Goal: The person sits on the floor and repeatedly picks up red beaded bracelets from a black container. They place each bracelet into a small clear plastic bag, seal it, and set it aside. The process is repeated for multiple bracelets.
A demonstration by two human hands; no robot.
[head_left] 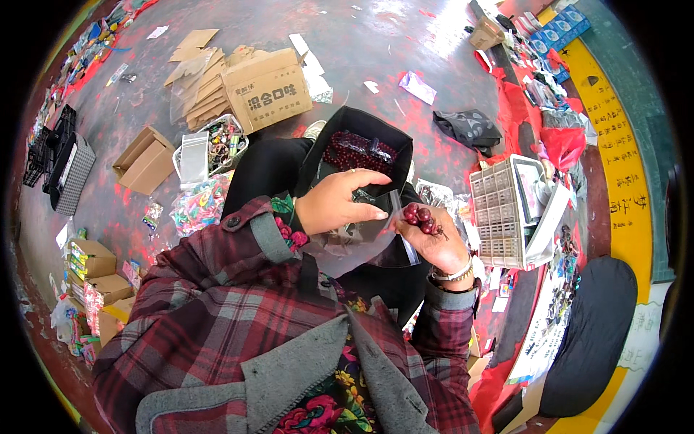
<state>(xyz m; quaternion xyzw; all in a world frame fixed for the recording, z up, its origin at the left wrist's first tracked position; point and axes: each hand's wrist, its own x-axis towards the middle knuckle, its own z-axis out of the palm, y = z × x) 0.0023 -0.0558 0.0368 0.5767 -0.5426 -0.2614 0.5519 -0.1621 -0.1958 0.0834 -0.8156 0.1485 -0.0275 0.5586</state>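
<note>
My right hand [438, 242] is closed around a small bunch of round dark red beads [422, 218], which stick out over its fingers. A clear plastic bag [350, 249] hangs between my hands, its edge close to my right fingers; whether they pinch it I cannot tell. My left hand [338, 202] is over the bag, with thumb and fingers apart and nothing visible between them. Just beyond, a black open box [399, 148] rests at my lap. More dark red beads [354, 150] lie inside it, partly under clear plastic.
Ahead on the floor are a cardboard carton [267, 94] and flattened cardboard [199, 94]. A white basket of small goods [220, 145] and an open brown box [144, 160] are to the left. On the right are a pale plastic crate [499, 213] and a dark bag [466, 129].
</note>
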